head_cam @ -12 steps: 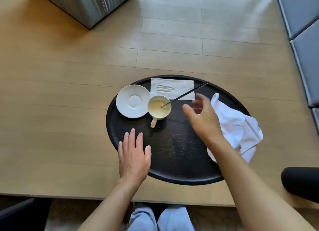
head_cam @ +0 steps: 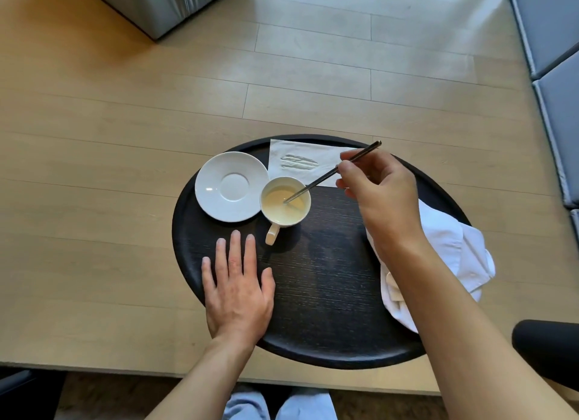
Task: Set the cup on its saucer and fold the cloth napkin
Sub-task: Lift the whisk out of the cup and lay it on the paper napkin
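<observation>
- While pinching the spoon (head_cam: 332, 171) in the right grip (head_cam: 376, 197), risks tipping the full cup (head_cam: 285, 204) just left, beside its saucer (head_cam: 232, 186).
- Could drip onto the crumpled napkin (head_cam: 454, 256) underneath.
- Left grip (head_cam: 238, 291) spread flat on the tray (head_cam: 329, 294).

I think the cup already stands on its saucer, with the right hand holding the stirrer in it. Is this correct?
Not quite. In the head view the cup stands on the black tray, beside the saucer, whose rim it seems to touch; the saucer is empty. The rest holds: the right hand pinches the stirrer, whose tip is in the cup.
</observation>
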